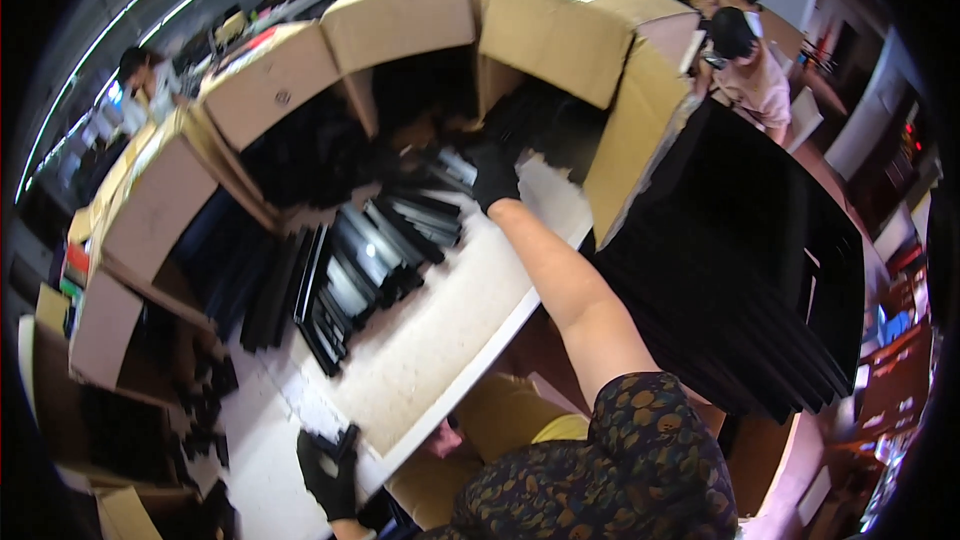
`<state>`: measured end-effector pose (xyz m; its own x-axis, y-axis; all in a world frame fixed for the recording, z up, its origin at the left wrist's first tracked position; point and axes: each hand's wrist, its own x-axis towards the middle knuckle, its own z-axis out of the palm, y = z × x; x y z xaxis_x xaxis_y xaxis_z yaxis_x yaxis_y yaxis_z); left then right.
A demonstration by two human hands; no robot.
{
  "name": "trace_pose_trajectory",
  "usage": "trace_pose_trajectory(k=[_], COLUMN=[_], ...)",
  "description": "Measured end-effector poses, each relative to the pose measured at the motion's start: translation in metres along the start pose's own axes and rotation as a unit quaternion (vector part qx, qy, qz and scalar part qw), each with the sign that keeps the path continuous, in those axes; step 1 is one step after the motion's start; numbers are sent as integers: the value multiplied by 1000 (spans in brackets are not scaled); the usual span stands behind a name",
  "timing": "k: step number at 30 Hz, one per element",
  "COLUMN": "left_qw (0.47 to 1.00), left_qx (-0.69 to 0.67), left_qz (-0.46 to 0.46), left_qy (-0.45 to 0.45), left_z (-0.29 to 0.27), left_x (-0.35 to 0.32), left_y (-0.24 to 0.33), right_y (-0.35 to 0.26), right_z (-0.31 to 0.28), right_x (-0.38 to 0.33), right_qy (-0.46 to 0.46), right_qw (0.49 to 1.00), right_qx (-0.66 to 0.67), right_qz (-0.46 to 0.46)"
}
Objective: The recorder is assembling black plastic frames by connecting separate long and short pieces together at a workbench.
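My left hand [327,472], in a black glove, is at the near edge of the white table, closed around a small black piece [346,438] whose exact kind is unclear. Stretched far forward, my right hand [492,176], also black-gloved, is among the dark parts before the cardboard boxes. Its fingers blend into the dark and blur, so any grip is hidden. To its left, a row of long, shiny black strips [372,250] lies side by side on the white tabletop [455,310].
Open-fronted cardboard boxes [400,25] curve around the table's far side, with dark contents. A tall stack of black panels [730,270] stands to my right. Small black parts [208,440] lie at the left. Other people [750,80] work beyond the boxes.
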<state>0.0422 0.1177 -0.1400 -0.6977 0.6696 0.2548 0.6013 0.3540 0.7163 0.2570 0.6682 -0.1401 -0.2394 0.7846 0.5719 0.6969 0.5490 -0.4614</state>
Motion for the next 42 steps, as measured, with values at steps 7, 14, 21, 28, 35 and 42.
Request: trace_pose_trajectory(k=[7, 14, 21, 28, 35, 42], left_qw=[995, 980, 964, 984, 971, 964], left_qx=[-98, 135, 148, 124, 38, 55], left_qz=[35, 148, 220, 128, 234, 235], left_qy=[0, 10, 34, 25, -39, -111], left_z=[-1, -2, 8, -4, 21, 24], left_x=[-4, 1, 5, -20, 1, 2], left_y=[-12, 18, -11, 11, 30, 43], right_y=[9, -17, -62, -26, -102, -189], right_z=[-62, -96, -109, -84, -89, -85], right_x=[-53, -121, -160, -147, -176, -232], right_qy=[-129, -160, -310, -273, -302, -332], right_qw=[940, 976, 950, 947, 892, 842], right_qx=[-304, -142, -4, 23, 123, 205], right_qz=[-81, -38, -40, -168, -313, -372])
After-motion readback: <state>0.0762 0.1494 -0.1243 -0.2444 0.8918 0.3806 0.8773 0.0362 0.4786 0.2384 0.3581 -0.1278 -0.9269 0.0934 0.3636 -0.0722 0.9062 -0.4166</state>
